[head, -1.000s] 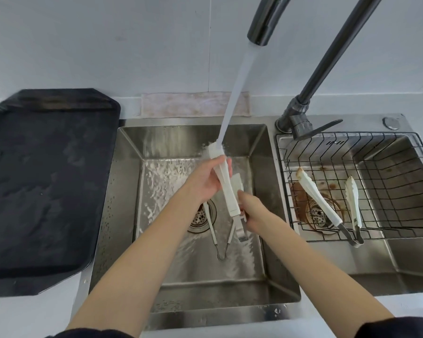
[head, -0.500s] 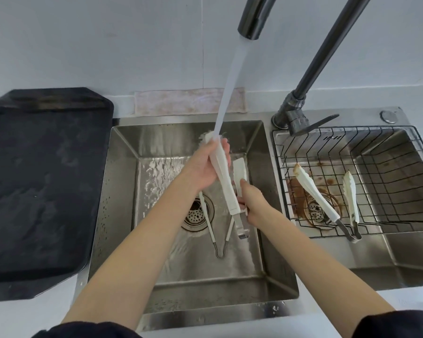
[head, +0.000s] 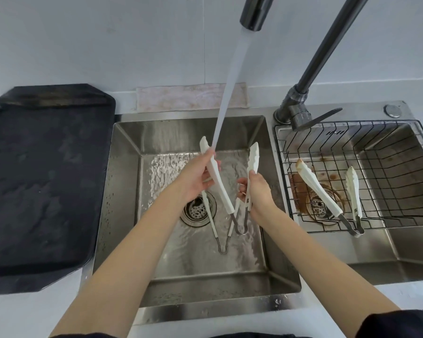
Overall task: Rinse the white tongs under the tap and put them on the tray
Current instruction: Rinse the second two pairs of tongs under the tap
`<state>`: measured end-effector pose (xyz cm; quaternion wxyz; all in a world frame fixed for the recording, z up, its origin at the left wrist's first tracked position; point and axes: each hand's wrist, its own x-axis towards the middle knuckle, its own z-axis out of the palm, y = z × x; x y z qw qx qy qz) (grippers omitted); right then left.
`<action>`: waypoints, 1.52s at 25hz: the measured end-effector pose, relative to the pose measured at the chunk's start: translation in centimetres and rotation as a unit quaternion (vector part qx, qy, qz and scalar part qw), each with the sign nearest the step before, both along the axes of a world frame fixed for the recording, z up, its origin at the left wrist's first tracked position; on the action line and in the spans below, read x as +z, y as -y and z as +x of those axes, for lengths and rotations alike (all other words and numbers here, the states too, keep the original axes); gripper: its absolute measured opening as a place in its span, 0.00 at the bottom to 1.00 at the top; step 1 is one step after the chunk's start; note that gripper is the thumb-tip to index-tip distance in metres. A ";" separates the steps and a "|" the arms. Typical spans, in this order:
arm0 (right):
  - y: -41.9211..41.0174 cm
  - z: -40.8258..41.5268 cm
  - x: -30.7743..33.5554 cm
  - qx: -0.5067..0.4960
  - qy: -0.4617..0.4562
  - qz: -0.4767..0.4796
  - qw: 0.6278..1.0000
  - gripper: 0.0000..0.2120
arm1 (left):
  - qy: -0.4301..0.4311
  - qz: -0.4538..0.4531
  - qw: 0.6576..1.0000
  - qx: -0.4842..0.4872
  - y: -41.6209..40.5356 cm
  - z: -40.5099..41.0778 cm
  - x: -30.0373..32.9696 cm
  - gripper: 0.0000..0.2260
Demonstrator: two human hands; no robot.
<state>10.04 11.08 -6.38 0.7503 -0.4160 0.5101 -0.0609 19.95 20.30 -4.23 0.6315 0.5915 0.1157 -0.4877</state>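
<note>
**sinkside_a:** ok so we're holding the white tongs (head: 230, 189) right above the drain (head: 197, 210), over the left basin (head: 122, 191); the left hand (head: 193, 181) is wrapping around one white arm partway up, the right hand (head: 257, 191) is pinching the other arm lower down, nearer the hinge; both hands are gripping, neither is hanging loose; the water stream (head: 230, 93) is landing on the left arm just above our left hand.

**rinse_b:** how are we thinking they're going to handle?

**sinkside_a:** we're guessing light and stiff, plastic arms on a springy metal hinge; wet plastic is probably going to be slippery, so we're wanting to hold on the plain shafts, not the scalloped tips; the spring is likely pushing the arms apart too.

**rinse_b:** which way are they pointing?

**sinkside_a:** they're splaying into a V; the hinge is sitting low, just right of the drain and toward us, and both tips are pointing up and away toward the back wall; so the long axis is running from near us to far, tilting upward.

**rinse_b:** and the tray (head: 42, 181)?

**sinkside_a:** sitting well left of the drain, past the basin edge; nothing lying on it as far as we're seeing; another pair of tongs (head: 214, 228) is lying right beside the drain, and two more (head: 327, 198) are resting in the wire basket (head: 388, 154) way off to its right.
</note>
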 end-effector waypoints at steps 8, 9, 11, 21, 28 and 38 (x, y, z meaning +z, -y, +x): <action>-1.0 -0.3 -1.3 0.091 -0.037 -0.087 0.991 0.16 | 0.056 0.072 0.994 -0.054 -2.9 -2.7 -2.4 0.11; -1.0 -0.7 -1.8 0.113 -0.051 -0.105 0.987 0.17 | 0.053 0.085 0.994 -0.053 -3.2 -3.0 -2.9 0.09; -1.1 -1.7 -3.0 0.149 -0.088 -0.129 0.976 0.17 | 0.049 0.114 0.991 -0.057 -3.9 -3.7 -4.2 0.06; -2.1 -4.7 -7.3 0.243 -0.213 -0.115 0.939 0.16 | 0.062 0.231 0.966 -0.095 -5.3 -7.2 -8.9 0.14; -2.1 -4.3 -9.4 0.313 -0.292 -0.142 0.892 0.18 | 0.074 0.275 0.955 -0.081 -5.0 -7.3 -10.8 0.16; -1.7 -3.1 -11.0 0.292 -0.301 -0.176 0.891 0.20 | 0.133 0.316 0.932 -0.116 -4.1 -6.8 -12.5 0.19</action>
